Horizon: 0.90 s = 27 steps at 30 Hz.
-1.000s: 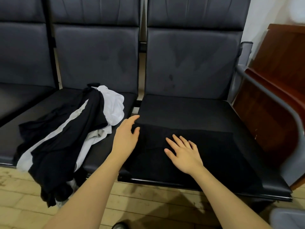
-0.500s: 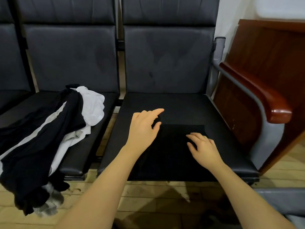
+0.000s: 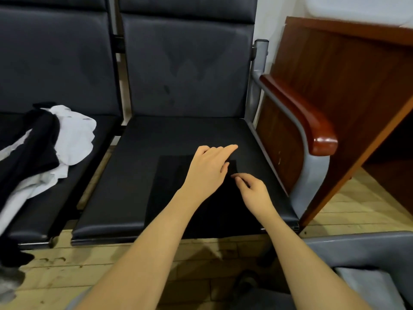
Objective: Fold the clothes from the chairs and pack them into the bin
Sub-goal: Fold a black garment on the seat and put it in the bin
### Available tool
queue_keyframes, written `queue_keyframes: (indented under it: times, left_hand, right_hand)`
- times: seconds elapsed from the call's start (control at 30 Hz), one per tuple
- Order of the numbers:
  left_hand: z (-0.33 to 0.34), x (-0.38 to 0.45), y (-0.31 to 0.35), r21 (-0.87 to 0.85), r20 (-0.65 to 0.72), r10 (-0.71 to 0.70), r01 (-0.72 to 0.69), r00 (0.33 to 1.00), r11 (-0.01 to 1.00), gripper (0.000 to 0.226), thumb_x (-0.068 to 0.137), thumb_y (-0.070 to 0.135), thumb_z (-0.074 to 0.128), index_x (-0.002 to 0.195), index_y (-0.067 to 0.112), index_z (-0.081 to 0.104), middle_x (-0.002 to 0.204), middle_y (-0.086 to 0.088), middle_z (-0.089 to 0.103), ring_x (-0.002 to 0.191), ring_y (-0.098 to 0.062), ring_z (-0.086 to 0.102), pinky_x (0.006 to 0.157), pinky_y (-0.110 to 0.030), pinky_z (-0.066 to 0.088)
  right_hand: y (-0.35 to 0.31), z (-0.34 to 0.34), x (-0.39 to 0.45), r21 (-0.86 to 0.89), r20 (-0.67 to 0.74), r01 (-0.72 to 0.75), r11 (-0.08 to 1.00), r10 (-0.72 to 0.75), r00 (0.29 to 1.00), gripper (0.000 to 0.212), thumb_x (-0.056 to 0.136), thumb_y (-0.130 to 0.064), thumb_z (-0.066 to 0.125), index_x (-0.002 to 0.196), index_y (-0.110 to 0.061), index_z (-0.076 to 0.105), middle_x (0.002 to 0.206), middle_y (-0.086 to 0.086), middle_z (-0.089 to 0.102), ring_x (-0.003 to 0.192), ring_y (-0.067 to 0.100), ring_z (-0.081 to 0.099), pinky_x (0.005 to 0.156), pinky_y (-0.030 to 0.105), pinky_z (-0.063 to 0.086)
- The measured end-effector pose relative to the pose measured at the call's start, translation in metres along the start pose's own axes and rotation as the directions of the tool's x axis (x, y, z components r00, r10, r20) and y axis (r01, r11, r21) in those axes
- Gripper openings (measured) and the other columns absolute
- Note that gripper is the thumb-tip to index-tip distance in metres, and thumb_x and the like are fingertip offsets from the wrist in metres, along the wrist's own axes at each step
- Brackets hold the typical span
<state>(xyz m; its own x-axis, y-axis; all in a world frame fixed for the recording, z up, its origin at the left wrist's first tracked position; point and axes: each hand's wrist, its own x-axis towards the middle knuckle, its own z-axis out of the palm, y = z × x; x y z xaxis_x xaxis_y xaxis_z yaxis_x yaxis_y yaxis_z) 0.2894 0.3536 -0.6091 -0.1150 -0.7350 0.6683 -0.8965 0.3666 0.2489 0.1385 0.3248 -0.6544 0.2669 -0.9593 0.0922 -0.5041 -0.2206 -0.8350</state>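
A folded black garment (image 3: 172, 189) lies flat on the seat of the right-hand chair (image 3: 156, 135). My left hand (image 3: 209, 170) hovers over its far right corner with the index finger stretched out and the other fingers loosely bent. My right hand (image 3: 254, 192) is at the garment's right edge, fingers curled toward the cloth; whether they pinch it I cannot tell. A heap of black and white clothes (image 3: 42, 151) lies on the chair to the left and hangs off its front edge. The grey bin (image 3: 362, 251) shows at the lower right.
A wooden armrest (image 3: 312, 121) on a grey frame borders the chair on the right. Beyond it stands a brown wooden desk (image 3: 348, 70). The floor (image 3: 89, 271) in front is pale wood planks.
The view has swung right. Both hands have moved to the garment's right side, and the right hand's fingers have curled in from lying flat.
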Motion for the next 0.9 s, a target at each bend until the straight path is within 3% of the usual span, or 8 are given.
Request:
queue_keyframes:
  times: [0.07,0.17,0.3,0.43,0.57,0.67,0.77,0.9]
  left_hand:
    - [0.003,0.004,0.008,-0.102,0.124,-0.069,0.082,0.99,0.991,0.049,0.088,0.014,0.063,0.135,0.019,0.049,0.101,0.006,0.066,0.098,-0.011,0.058,0.098,-0.022,0.022]
    - [0.005,0.005,0.006,-0.281,0.406,-0.21,0.34,0.889,0.897,0.051,0.098,0.028,0.048,0.146,0.03,0.029,0.12,0.014,0.06,0.111,-0.002,0.043,0.106,-0.022,0.012]
    - [0.003,-0.006,-0.013,-0.375,0.255,-0.375,0.448,0.891,0.811,0.04,0.099,0.025,0.045,0.139,0.025,0.043,0.121,0.011,0.06,0.117,-0.005,0.049,0.112,-0.039,0.028]
    - [-0.004,-0.018,-0.034,-0.32,0.123,-0.517,0.527,0.847,0.787,0.032,0.099,0.023,0.045,0.129,0.02,0.056,0.125,0.005,0.059,0.121,-0.011,0.049,0.108,-0.038,0.036]
    - [-0.005,-0.034,-0.052,0.05,0.259,-0.415,0.417,0.872,0.907,0.036,0.101,0.029,0.04,0.136,0.025,0.048,0.144,0.007,0.042,0.138,-0.013,0.03,0.11,-0.032,0.016]
    - [-0.004,-0.046,-0.062,0.144,0.375,-0.385,0.357,0.843,0.923,0.04,0.102,0.034,0.033,0.141,0.027,0.041,0.154,0.008,0.025,0.144,-0.01,0.012,0.112,-0.029,0.006]
    - [-0.008,-0.045,-0.071,0.117,0.297,-0.348,0.328,0.889,0.938,0.038,0.1,0.032,0.039,0.137,0.026,0.047,0.151,0.007,0.032,0.143,-0.01,0.017,0.11,-0.027,0.007]
    - [-0.006,-0.039,-0.079,0.05,0.083,-0.298,0.294,0.951,0.954,0.029,0.094,0.022,0.056,0.122,0.019,0.062,0.129,0.003,0.057,0.128,-0.015,0.043,0.1,-0.025,0.018]
  right_hand:
    - [0.001,-0.004,0.0,0.035,-0.062,-0.006,0.999,0.009,0.998,0.024,0.1,-0.022,0.044,0.112,-0.017,0.065,0.108,-0.003,0.064,0.101,0.008,0.057,0.086,0.02,0.041]
    - [0.003,-0.003,0.002,0.042,-0.096,-0.037,0.998,0.041,0.995,0.023,0.1,-0.027,0.041,0.108,-0.019,0.062,0.102,-0.002,0.063,0.096,0.011,0.058,0.085,0.028,0.045]
    - [-0.001,0.004,0.008,-0.017,-0.109,-0.091,0.996,0.088,0.99,0.03,0.098,-0.04,0.042,0.12,-0.022,0.054,0.105,-0.01,0.058,0.108,0.014,0.055,0.104,0.045,0.038]
    - [-0.015,0.007,0.017,-0.019,-0.212,-0.126,0.992,0.119,0.97,0.04,0.095,-0.048,0.047,0.123,-0.021,0.053,0.099,-0.011,0.057,0.099,0.009,0.053,0.107,0.046,0.033]
    - [-0.027,0.018,0.033,-0.071,-0.298,-0.162,0.984,0.134,0.945,0.047,0.091,-0.048,0.055,0.128,-0.019,0.048,0.112,-0.003,0.06,0.11,0.016,0.055,0.107,0.042,0.026]
    - [-0.026,0.03,0.042,-0.172,-0.299,-0.229,0.958,0.171,0.939,0.048,0.091,-0.039,0.059,0.131,-0.017,0.044,0.12,0.001,0.059,0.119,0.021,0.048,0.103,0.038,0.022]
    - [-0.023,0.036,0.048,-0.16,-0.315,-0.219,0.962,0.161,0.936,0.039,0.091,-0.024,0.06,0.128,-0.02,0.047,0.113,0.001,0.062,0.114,0.019,0.051,0.099,0.033,0.02]
    - [-0.026,0.035,0.05,-0.127,-0.474,-0.096,0.987,0.024,0.88,0.034,0.091,-0.011,0.057,0.123,-0.022,0.049,0.096,0.0,0.061,0.095,0.016,0.057,0.095,0.032,0.022]
